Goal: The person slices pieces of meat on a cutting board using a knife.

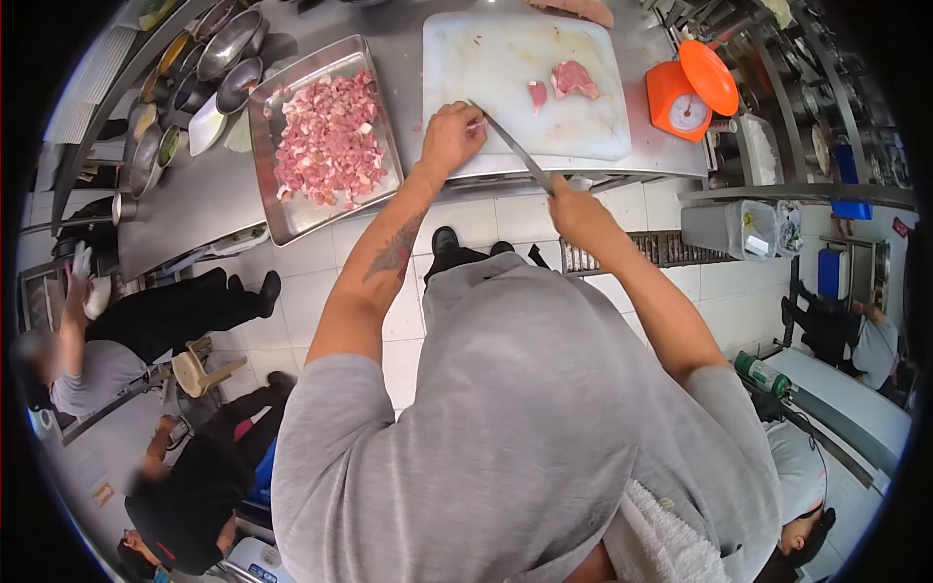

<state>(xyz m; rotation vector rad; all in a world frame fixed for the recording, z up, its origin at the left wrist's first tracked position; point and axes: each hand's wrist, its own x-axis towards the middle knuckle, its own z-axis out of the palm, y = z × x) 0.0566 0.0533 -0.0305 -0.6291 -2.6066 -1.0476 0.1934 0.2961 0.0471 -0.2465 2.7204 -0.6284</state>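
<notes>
My right hand (583, 222) is closed round the handle of a long knife (519, 152), its blade slanting up and left over the white cutting board (452, 58). At the board's near left corner, my left hand (454, 138) is closed, with a bit of pink meat showing at its fingertips, close to the blade's tip. Farther right on the board lie a larger slice of raw meat (574, 80) and a small strip of meat (536, 94). Left of the board, a metal tray (264, 160) holds a heap of diced raw meat (328, 139).
An orange dial scale (677, 102) stands right of the board. Metal bowls (229, 46) and a white dish (206, 124) crowd the counter's left end. A larger piece of meat (580, 9) lies beyond the board. Other people (190, 500) are behind and to both sides.
</notes>
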